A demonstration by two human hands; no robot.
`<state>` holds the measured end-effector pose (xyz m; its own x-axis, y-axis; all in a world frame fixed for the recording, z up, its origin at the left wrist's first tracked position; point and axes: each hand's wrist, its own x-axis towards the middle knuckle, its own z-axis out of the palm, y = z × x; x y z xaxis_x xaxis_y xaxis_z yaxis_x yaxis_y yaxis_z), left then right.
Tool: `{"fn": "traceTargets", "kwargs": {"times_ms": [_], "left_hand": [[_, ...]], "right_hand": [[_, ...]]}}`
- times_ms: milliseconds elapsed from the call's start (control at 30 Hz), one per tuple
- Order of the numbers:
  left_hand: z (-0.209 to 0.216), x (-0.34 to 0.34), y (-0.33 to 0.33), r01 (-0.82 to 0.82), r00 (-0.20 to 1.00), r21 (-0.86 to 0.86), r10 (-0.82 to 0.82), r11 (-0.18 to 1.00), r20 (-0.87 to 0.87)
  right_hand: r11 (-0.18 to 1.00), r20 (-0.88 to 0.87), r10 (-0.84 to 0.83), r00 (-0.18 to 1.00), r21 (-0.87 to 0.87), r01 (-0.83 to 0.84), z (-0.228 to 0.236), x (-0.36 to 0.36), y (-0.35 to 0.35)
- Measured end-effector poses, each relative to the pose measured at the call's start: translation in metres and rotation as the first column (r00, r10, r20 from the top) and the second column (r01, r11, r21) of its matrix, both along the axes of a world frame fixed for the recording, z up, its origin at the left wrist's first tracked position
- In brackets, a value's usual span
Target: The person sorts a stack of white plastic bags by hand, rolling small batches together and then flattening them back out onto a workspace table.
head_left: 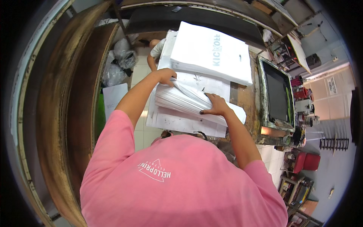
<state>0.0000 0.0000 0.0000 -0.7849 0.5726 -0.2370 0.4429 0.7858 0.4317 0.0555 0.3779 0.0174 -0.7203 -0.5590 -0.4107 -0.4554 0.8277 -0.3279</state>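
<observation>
By the worktop's [237, 96] near edge, your left hand [166, 76] and right hand [216, 105] gripped the loose white stack [181, 99], its layers not yet even, while the printed stack [204, 53] lay neatly piled toward the far edge.

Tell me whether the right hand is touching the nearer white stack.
Touching. The head view shows the right hand on the nearer white stack, thumb against its near side and fingers over its top.
</observation>
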Motion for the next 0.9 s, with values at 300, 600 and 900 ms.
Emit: {"fn": "traceTargets", "kwargs": {"times_ms": [300,600,900], "left_hand": [[-0.027,-0.046,-0.006,-0.024,0.994,0.058,0.018,0.998,0.107],[-0.047,-0.064,-0.035,-0.067,0.939,0.134,0.017,0.989,0.342],[-0.014,-0.032,-0.026,-0.174,0.952,0.177,0.12,0.969,0.281]], "right_hand": [[0.994,-0.099,-0.085,0.991,0.064,0.092,0.015,0.009,-0.017],[0.988,-0.185,-0.101,0.978,0.098,0.121,0.011,0.023,-0.027],[0.988,-0.136,-0.112,0.984,0.093,0.125,0.008,0.014,-0.025]]}}
